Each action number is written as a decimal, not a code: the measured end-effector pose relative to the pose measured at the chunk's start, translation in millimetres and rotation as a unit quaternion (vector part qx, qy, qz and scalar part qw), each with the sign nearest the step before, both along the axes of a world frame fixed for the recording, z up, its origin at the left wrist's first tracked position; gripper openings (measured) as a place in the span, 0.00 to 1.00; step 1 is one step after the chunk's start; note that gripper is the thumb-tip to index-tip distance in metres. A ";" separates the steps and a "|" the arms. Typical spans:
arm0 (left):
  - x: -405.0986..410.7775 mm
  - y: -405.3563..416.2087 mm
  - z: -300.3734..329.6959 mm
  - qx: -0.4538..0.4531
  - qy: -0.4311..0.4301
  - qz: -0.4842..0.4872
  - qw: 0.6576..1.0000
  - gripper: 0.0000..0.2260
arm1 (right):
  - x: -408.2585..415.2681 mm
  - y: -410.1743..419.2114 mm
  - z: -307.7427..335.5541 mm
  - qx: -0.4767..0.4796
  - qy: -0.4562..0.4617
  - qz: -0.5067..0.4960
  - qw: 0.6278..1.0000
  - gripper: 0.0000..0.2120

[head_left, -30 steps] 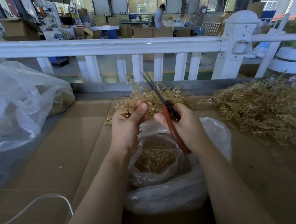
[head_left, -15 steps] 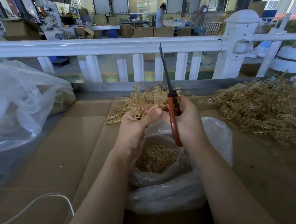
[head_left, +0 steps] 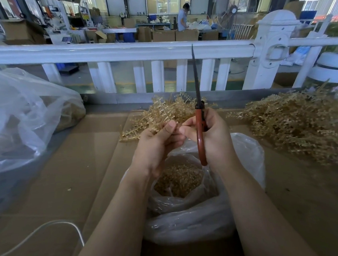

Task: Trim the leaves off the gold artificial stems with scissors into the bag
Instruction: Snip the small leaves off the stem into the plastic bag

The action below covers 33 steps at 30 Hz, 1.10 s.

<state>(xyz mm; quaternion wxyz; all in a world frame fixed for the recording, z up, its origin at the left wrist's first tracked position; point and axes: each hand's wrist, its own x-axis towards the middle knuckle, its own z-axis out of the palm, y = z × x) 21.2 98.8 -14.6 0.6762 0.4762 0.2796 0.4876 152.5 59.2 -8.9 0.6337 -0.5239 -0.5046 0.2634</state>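
Your cardboard-covered table [head_left: 72, 173] filled the lower view, with the white railing [head_left: 120, 51] running across at 12 o'clock. A large clear plastic sack [head_left: 19, 121] sat at 9 o'clock, and a heap of gold stems [head_left: 294, 128] lay at 3 o'clock, well apart from your hands. The open bag [head_left: 191, 211] sat at centre, directly below both hands, with gold trimmings [head_left: 177, 180] inside. Your left hand [head_left: 157, 146] gripped a bunch of gold stems [head_left: 163, 114], their leafy ends fanning toward 12 o'clock. Your right hand [head_left: 212, 137] was curled round the red handles of the scissors [head_left: 200, 124], blades together and pointing straight up; its thumb and forefinger reached to the bunch, touching your left fingertips. A white cable [head_left: 57, 225] looped at 7 o'clock.
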 end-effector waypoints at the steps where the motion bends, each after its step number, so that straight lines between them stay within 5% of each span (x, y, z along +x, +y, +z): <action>1: -0.5 -0.9 0.6 0.004 -0.002 -0.004 1.000 0.16 | 0.9 0.7 -0.7 -0.005 0.001 -0.001 1.000 0.15; 10: -4.0 1.7 -3.7 0.038 -0.015 -0.020 0.999 0.09 | 2.6 2.2 -3.8 -0.017 -0.021 -0.005 1.000 0.16; 22: -7.6 7.3 1.1 -0.034 -0.121 -0.008 0.992 0.05 | 10.8 2.7 -6.4 -0.047 -0.084 -0.027 0.995 0.18; 26: -14.1 11.2 1.6 -0.028 -0.132 0.017 0.991 0.06 | 17.3 -4.5 -7.1 -0.082 -0.195 -0.018 0.977 0.27; 33: -16.8 13.3 2.3 -0.028 -0.159 0.033 0.986 0.08 | 19.7 -5.3 -17.0 -0.092 -0.359 -0.038 0.928 0.29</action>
